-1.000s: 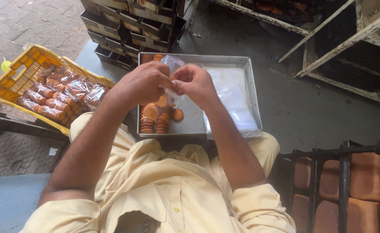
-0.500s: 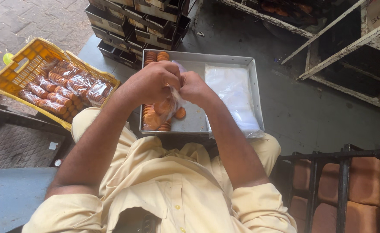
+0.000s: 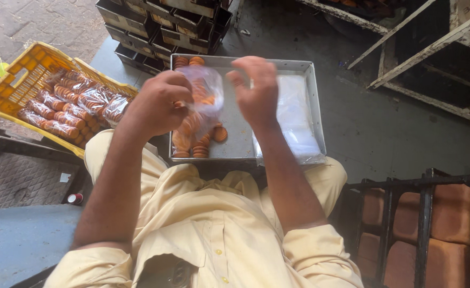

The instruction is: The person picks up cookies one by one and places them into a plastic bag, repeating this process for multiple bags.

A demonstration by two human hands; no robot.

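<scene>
My left hand (image 3: pixel 157 104) kept its grip pinched on a clear plastic bag (image 3: pixel 205 90) partly filled with round brown biscuits, held above the metal tray (image 3: pixel 235 141); my right hand (image 3: pixel 256 90) hovered just beside the bag, fingers spread loose, gripping nothing. On the tray: stacked loose biscuits (image 3: pixel 197 141) at its near left, a pile of empty clear bags (image 3: pixel 293 114) on its right half. Left of the tray: one yellow crate (image 3: pixel 16 85) holding sealed biscuit packets (image 3: pixel 69 104).
</scene>
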